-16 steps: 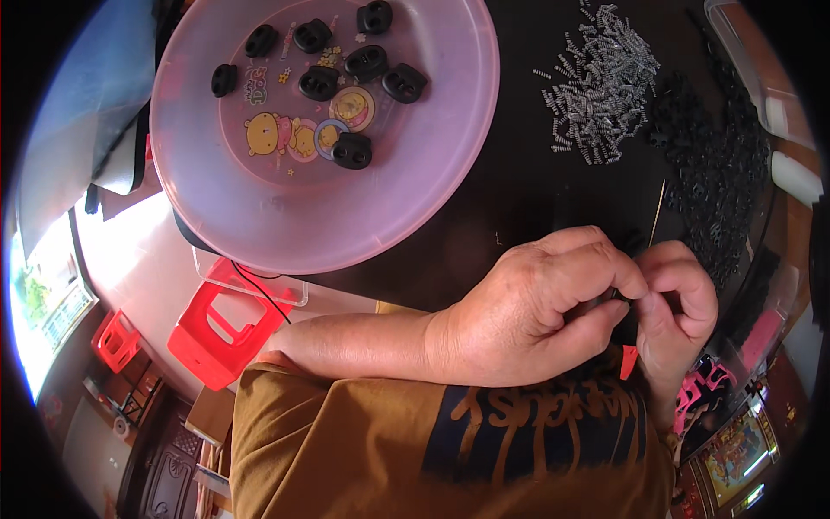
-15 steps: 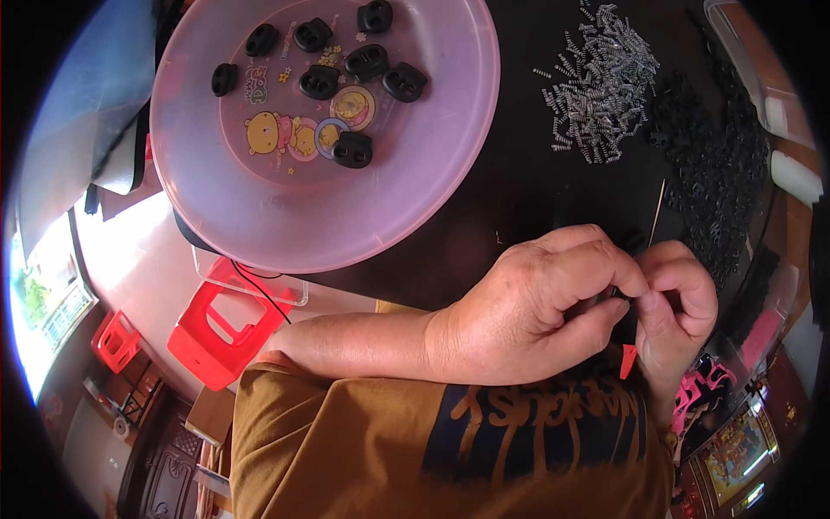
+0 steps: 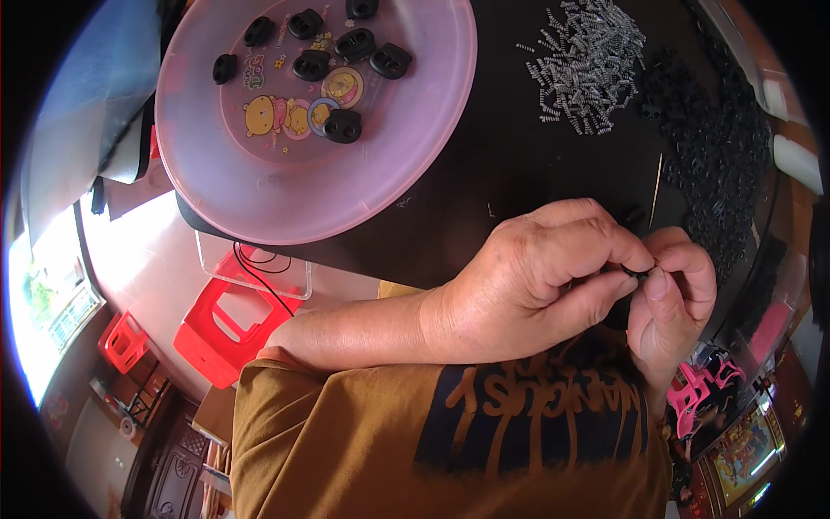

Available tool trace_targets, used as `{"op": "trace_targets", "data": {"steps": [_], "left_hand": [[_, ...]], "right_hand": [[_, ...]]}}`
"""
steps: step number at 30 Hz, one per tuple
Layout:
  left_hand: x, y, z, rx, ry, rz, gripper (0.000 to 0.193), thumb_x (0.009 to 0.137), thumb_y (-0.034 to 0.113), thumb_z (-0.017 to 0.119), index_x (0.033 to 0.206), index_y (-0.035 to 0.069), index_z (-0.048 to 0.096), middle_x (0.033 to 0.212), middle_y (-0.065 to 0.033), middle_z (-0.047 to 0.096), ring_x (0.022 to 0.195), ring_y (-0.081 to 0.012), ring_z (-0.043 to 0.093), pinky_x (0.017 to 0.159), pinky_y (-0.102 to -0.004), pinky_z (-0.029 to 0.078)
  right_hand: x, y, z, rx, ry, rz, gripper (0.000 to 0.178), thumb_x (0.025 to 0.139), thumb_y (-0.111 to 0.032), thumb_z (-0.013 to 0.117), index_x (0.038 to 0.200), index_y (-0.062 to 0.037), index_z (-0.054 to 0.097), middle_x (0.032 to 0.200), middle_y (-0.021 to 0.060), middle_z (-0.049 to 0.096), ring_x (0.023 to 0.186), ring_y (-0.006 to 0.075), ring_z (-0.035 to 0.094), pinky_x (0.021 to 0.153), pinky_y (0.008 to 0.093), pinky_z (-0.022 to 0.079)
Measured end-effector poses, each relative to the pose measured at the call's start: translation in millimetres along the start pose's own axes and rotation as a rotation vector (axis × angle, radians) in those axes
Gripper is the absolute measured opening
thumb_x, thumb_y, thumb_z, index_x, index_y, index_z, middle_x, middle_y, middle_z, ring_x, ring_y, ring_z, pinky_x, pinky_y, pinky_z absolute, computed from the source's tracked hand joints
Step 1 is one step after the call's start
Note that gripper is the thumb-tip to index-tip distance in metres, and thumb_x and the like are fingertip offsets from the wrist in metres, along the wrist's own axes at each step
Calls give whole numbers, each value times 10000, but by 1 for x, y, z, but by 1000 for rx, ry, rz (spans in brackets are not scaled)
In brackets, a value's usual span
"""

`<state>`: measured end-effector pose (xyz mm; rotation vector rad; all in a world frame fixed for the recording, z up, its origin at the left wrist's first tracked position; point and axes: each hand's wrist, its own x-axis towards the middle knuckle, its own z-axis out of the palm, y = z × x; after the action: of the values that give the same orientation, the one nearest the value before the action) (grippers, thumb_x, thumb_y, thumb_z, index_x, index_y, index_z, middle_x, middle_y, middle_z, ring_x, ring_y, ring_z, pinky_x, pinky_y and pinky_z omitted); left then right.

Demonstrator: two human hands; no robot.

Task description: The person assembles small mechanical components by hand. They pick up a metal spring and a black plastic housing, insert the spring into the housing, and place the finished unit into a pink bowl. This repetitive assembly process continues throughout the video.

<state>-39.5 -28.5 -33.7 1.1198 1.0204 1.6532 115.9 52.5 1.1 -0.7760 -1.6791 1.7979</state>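
My left hand (image 3: 553, 281) and my right hand (image 3: 679, 298) meet over the near right part of the table, fingertips close together. Pinched between thumb and forefinger of the left is a small black plastic cord lock part (image 3: 638, 273); the right thumb and forefinger press on its other side. Fingers cover most of it. Beyond the right hand lies a thin pale stick (image 3: 657, 190). Finished-looking black cord locks (image 3: 343, 126), each with two holes, lie scattered in a translucent pink basin (image 3: 406, 186) at the far left.
A heap of small metal springs (image 3: 588, 65) lies on the dark table (image 3: 484, 164). To its right spreads a large pile of black plastic parts (image 3: 713, 156). A red plastic stool (image 3: 212, 346) and a black cable (image 3: 259, 278) are below the table's left edge.
Both hands have come up slightly, and the black part shows more between the fingertips. The basin and springs sit slightly higher and further left in view. A small red shape below the fingers is no longer visible.
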Motion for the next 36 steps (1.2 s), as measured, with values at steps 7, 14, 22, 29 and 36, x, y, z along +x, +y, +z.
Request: {"op": "trace_targets", "data": {"steps": [7,14,22,29,36], "left_hand": [[2,-3,-1,12,-8,29,143,791,-19,566,933,-20,580,862,-88,596,684,-122,567,605,-224,463],[-5,14,-7,-117,-20,-163,192,813,-88,439,976,-34,526,847,-107,573,590,-82,545,551,-202,451],[-25,80,-47,-775,227,-578,122,858,81,370,872,-29,421,720,-139,457,461,-153,493,362,-210,394],[-24,99,-74,840,561,-337,174,707,-75,564,871,-15,567,668,-23,500,500,-61,361,480,-182,280],[-6,91,-112,1382,30,-236,266,667,-39,670,917,30,610,697,-19,518,503,-74,384,461,-208,301]], "right_hand": [[1,3,-1,-6,-5,-17,135,787,51,541,910,-2,526,848,115,526,698,128,523,634,229,455],[4,4,-4,-30,-23,-41,136,780,62,541,900,-1,527,853,107,515,689,121,507,625,227,443],[13,8,-2,55,-71,-36,137,771,79,542,883,2,535,884,114,512,691,121,508,617,222,438],[10,14,-4,-63,-230,-61,186,707,111,557,868,19,565,857,115,529,625,97,508,536,205,427],[17,20,3,-143,-400,-151,250,623,132,580,840,7,584,813,101,550,566,99,523,450,189,403]]}}
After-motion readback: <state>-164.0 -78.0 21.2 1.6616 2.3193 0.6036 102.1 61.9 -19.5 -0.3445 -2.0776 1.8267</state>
